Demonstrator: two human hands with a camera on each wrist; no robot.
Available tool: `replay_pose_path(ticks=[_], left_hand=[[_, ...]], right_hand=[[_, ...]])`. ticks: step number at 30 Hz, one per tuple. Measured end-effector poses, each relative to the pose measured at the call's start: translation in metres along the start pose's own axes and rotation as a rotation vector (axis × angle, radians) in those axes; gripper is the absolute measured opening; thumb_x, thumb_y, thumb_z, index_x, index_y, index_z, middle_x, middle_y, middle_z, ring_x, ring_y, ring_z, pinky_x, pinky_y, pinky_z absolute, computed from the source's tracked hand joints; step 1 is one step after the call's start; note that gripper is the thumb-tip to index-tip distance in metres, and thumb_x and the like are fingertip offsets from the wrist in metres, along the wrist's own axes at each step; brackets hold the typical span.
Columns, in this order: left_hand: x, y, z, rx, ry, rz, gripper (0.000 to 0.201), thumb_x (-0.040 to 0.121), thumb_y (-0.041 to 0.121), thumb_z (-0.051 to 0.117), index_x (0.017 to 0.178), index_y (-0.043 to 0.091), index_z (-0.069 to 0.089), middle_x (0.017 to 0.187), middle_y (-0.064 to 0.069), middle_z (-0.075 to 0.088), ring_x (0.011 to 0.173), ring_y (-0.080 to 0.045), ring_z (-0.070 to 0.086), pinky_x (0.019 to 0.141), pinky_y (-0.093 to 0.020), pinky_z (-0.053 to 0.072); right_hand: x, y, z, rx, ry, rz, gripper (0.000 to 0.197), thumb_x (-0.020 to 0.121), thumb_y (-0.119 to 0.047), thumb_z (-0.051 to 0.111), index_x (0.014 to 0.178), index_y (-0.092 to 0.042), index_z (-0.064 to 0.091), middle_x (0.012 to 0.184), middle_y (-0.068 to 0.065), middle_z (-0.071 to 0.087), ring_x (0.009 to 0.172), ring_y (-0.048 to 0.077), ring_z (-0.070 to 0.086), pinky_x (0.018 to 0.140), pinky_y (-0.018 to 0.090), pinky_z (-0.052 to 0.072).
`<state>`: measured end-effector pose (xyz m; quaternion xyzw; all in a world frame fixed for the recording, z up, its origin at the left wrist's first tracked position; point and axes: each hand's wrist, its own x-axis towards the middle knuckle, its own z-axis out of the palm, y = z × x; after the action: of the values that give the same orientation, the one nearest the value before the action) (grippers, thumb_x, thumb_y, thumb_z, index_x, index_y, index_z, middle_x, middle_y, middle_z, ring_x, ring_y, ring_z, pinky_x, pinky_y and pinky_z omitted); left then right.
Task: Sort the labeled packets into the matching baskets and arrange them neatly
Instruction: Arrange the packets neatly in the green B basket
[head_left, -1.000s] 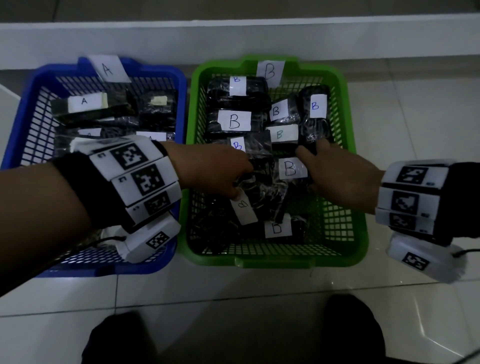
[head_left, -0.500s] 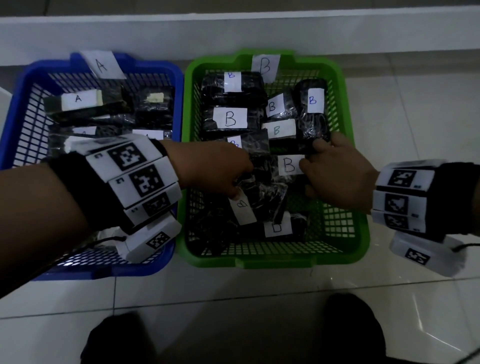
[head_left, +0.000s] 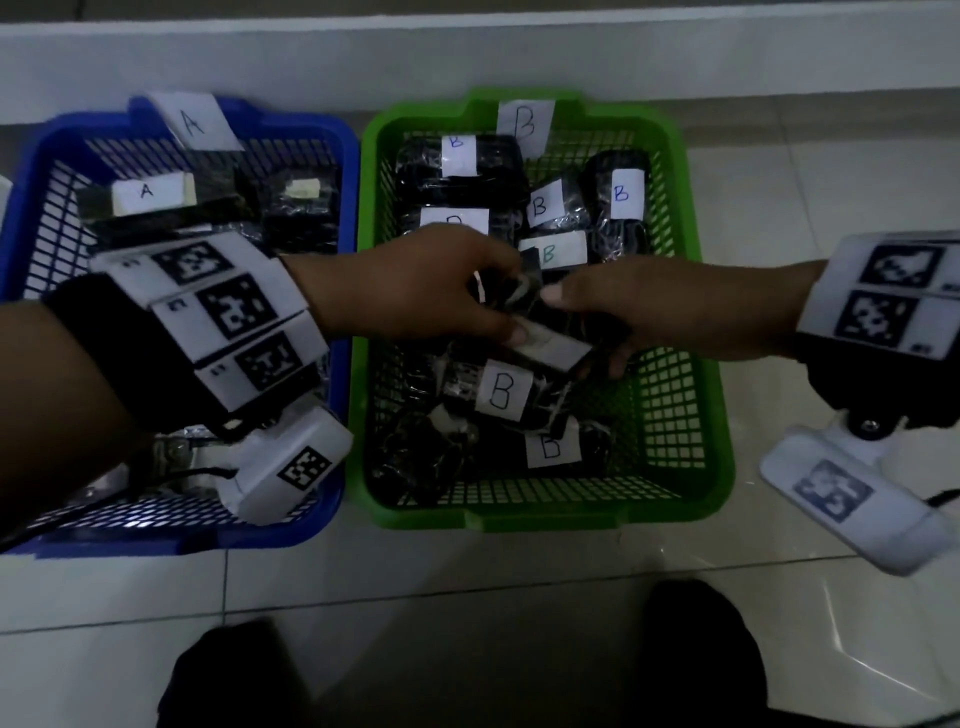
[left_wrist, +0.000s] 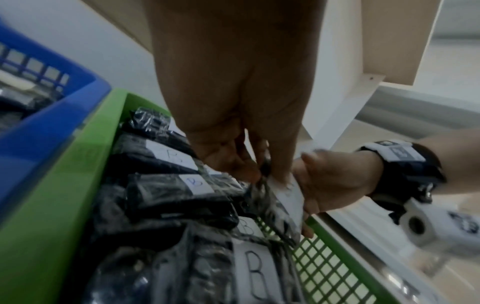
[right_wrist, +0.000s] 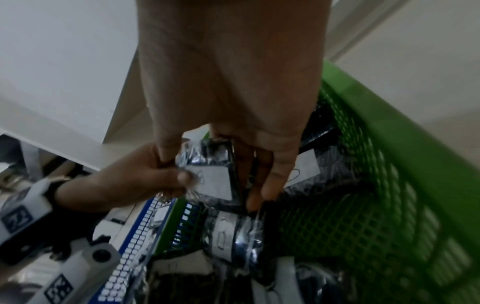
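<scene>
Both hands meet over the middle of the green basket (head_left: 711, 395) and share one black plastic-wrapped packet (right_wrist: 210, 181). The left hand (head_left: 415, 291) pinches it from its side, thumb on the white label (head_left: 550, 349) and fingers curled over the top edge. The right hand (head_left: 639, 306) takes the opposite end, thumb above and fingers curled beneath. The packet is raised off the pile and tilted, probably so it can be turned and laid flat in line with the others; the letter on its label is not legible here.

Beyond the fingers, packets marked B lie in fairly tidy rows against the far wall. Nearer the wrists, a loose heap of B packets (head_left: 501, 392) sits unevenly, likely next for straightening. Outboard of the left forearm stands the blue basket (head_left: 31, 171) with A-labelled packets (head_left: 148, 192), untouched by either hand.

Judgement: sorting appears largely done; the step in hand is arranging.
</scene>
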<state>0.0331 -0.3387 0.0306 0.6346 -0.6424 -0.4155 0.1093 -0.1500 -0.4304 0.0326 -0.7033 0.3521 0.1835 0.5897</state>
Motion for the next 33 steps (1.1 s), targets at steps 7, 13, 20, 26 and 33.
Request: replay_pose_path(ticks=[7, 13, 20, 26, 33], left_hand=[[-0.002, -0.018, 0.018, 0.392, 0.043, -0.018, 0.047, 0.079, 0.059, 0.06, 0.109, 0.023, 0.053, 0.102, 0.004, 0.061, 0.087, -0.012, 0.057, 0.068, -0.026, 0.046], [-0.011, -0.022, 0.043, 0.906, -0.139, 0.146, 0.07, 0.083, 0.053, 0.059, 0.139, 0.02, 0.034, 0.132, -0.003, 0.041, 0.112, -0.023, 0.05, 0.083, -0.036, 0.047], [0.009, 0.006, 0.038, 0.683, 0.082, 0.217, 0.073, 0.075, 0.068, 0.054, 0.125, 0.015, 0.049, 0.11, -0.003, 0.057, 0.099, -0.02, 0.054, 0.082, -0.032, 0.044], [0.047, 0.026, 0.07, 0.724, -0.021, 0.183, 0.074, 0.079, 0.051, 0.066, 0.135, 0.014, 0.034, 0.117, -0.009, 0.055, 0.104, -0.026, 0.057, 0.068, -0.029, 0.036], [0.051, 0.017, 0.076, 0.846, 0.017, 0.238, 0.07, 0.079, 0.055, 0.062, 0.132, 0.015, 0.04, 0.118, -0.007, 0.057, 0.106, -0.026, 0.055, 0.084, -0.036, 0.043]], right_hand=[[0.006, 0.0, -0.018, -0.218, 0.104, 0.01, 0.026, 0.084, -0.021, 0.064, 0.096, 0.003, 0.062, 0.098, 0.021, 0.067, 0.078, 0.027, 0.058, 0.067, 0.034, 0.045], [0.006, 0.009, -0.039, -0.228, 0.216, 0.033, 0.042, 0.082, -0.01, 0.067, 0.115, -0.03, 0.05, 0.103, 0.008, 0.062, 0.088, 0.033, 0.059, 0.07, 0.043, 0.05], [0.001, 0.011, -0.042, -0.124, 0.773, -0.223, 0.039, 0.079, -0.009, 0.061, 0.114, -0.024, 0.053, 0.09, -0.001, 0.06, 0.069, 0.012, 0.053, 0.066, 0.025, 0.043], [-0.001, 0.019, -0.036, -0.128, 0.789, -0.205, 0.038, 0.079, -0.007, 0.062, 0.115, -0.019, 0.056, 0.095, 0.001, 0.06, 0.084, 0.017, 0.056, 0.075, 0.027, 0.043], [-0.005, 0.033, -0.026, -0.289, 0.628, -0.169, 0.039, 0.08, -0.007, 0.064, 0.118, -0.017, 0.057, 0.098, 0.001, 0.059, 0.091, 0.022, 0.059, 0.081, 0.033, 0.048]])
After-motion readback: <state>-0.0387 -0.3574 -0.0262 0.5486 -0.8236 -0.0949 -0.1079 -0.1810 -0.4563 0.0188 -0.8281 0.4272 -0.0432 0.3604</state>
